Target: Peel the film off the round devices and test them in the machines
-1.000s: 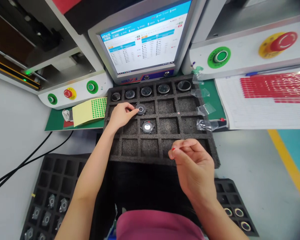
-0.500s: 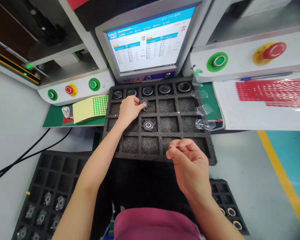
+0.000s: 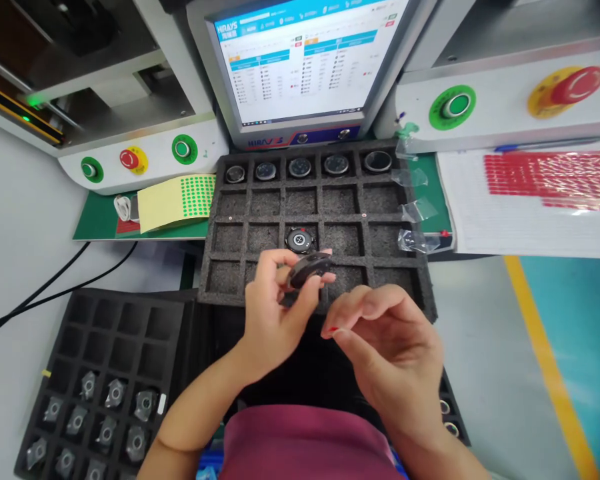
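Observation:
My left hand [image 3: 280, 313] grips a round black watch case [image 3: 310, 268] by its rim, tilted nearly edge-on above the near side of the black foam tray [image 3: 320, 217]. Close by on the right, my right hand [image 3: 390, 347] pinches a small red sticker [image 3: 333, 329] between thumb and forefinger. The two hands are apart. A second watch case [image 3: 300, 240] lies back up in the tray, with a red mark on its upper edge. Along the tray's far row sit several round watch cases [image 3: 300, 167], faces up.
Behind the tray stands a monitor [image 3: 310, 67]. A sheet of green dot stickers [image 3: 197, 197] lies left; red sticker sheets [image 3: 560, 177] lie on paper at right. Clear plastic pieces [image 3: 417, 210] hang on the tray's right edge. A lower-left tray [image 3: 75, 327] holds several wrapped parts.
My left hand has lifted the watch case out of the tray's second row and brought it nearer me, turning it. My right hand, still pinching the red sticker, has shifted slightly nearer.

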